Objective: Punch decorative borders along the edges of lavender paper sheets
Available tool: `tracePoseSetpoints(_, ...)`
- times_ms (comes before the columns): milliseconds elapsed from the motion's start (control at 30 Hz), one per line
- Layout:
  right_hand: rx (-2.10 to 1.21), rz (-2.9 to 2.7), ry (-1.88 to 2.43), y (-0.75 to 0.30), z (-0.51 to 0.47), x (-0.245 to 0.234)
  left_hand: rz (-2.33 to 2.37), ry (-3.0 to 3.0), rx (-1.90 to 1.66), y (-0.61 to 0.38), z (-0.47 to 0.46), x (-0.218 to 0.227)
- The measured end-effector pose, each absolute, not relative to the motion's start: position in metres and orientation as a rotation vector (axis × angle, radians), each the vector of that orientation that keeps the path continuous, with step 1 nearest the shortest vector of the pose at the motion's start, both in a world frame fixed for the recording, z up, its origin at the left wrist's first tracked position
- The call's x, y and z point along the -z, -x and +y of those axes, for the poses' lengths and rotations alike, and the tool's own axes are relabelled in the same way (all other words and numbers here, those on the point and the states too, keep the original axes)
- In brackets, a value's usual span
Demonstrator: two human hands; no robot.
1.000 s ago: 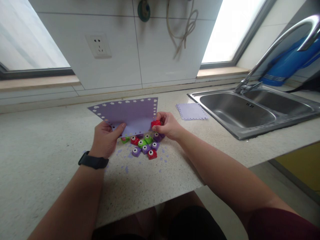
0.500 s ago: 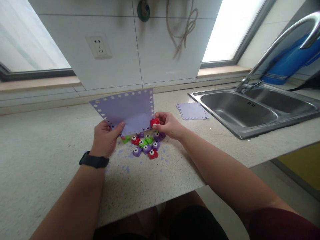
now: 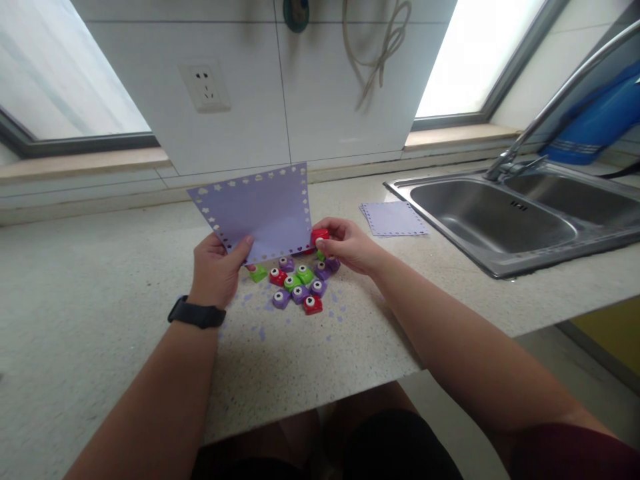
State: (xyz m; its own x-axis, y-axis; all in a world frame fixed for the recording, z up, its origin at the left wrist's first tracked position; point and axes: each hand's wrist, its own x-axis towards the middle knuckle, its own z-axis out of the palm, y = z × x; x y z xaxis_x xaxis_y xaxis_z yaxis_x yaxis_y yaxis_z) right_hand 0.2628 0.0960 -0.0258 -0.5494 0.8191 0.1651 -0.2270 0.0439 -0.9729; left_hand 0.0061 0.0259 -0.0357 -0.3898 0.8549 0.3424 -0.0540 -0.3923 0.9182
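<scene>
My left hand (image 3: pixel 220 267) grips the lower left corner of a purple sheet of paper (image 3: pixel 260 217), thumb on its front. Small shapes are punched along the sheet's edges, and it is tilted up above the counter. In my right hand (image 3: pixel 347 247) a red craft punch (image 3: pixel 320 237) is pinched at the sheet's lower right corner; whether the paper is in its slot I cannot tell. Below the sheet lie several small punches, among them a green punch (image 3: pixel 304 274), a purple punch (image 3: pixel 281 298) and a red punch (image 3: pixel 313 305). Purple paper bits (image 3: pixel 262 333) are scattered around them.
A small stack of purple punched sheets (image 3: pixel 395 219) lies on the speckled counter (image 3: pixel 125 320), right of my right hand. Beyond it is a steel double sink (image 3: pixel 493 267) with a tall faucet (image 3: pixel 545 110). A tiled wall with an outlet (image 3: pixel 204 85) rises behind.
The whole view has shifted slightly, so things sit a little farther right. Both hands keep hold of the sheet and the red punch, with no clear change of grip.
</scene>
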Motion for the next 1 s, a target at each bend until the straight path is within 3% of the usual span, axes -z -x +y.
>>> tracePoseSetpoints(1000,-1.626,-1.54,0.678,-0.2582,0.091,0.0205,1.218,-1.224,-1.801,-0.0099,0.0226,0.0334)
